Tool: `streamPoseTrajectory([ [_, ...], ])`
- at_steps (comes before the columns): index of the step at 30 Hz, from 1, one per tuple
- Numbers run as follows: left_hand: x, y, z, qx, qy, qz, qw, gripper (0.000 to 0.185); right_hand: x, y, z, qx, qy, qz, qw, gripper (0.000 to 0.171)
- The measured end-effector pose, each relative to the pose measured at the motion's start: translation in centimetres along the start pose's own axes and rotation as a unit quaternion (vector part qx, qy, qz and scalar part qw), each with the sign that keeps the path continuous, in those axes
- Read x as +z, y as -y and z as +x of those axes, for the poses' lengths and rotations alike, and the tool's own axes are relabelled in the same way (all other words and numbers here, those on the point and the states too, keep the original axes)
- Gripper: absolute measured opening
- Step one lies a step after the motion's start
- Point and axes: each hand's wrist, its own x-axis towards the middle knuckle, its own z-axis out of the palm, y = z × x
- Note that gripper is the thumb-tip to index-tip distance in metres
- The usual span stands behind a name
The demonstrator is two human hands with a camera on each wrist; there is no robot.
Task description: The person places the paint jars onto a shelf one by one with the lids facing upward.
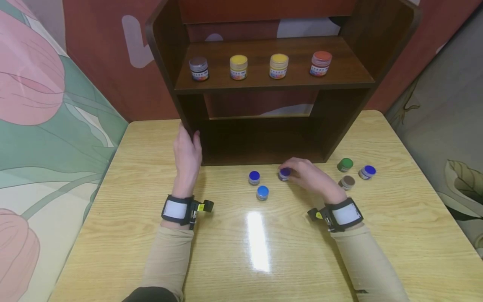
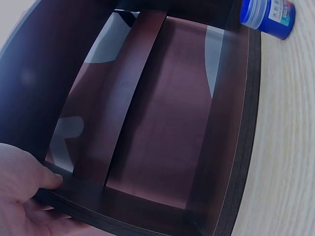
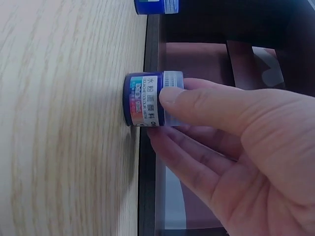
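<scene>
The right hand (image 1: 309, 176) pinches a dark blue paint jar (image 1: 284, 173) standing on the counter (image 1: 396, 235); the left hand (image 1: 187, 155) grips the shelf's (image 1: 264, 79) left wall, thumb curled inside.

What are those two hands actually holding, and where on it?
The right hand pinches a dark blue paint jar by its sides, thumb over its lid edge. The left hand grips the wooden shelf unit's left side panel.
</scene>
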Motion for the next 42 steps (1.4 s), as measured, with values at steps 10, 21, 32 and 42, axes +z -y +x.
streamPoseTrajectory([
  [10,0.03,-0.05,0.05,-0.001,0.003,0.003,1.0,0.038,0.01,-0.12,0.07,0.027,-0.015,0.01,0.999,0.037],
  [21,0.04,-0.11,0.1,-0.011,0.01,0.006,0.9999,0.038,0.07,-0.07,0.13,0.056,-0.011,0.013,0.998,0.036],
  [32,-0.01,-0.16,0.07,-0.016,0.011,0.007,0.9998,0.039,0.16,-0.09,0.24,0.049,-0.015,0.006,0.999,0.039],
  [42,0.01,-0.07,0.04,-0.012,0.009,0.011,0.9998,0.038,0.13,0.35,0.27,0.035,-0.016,0.012,0.999,0.038],
])
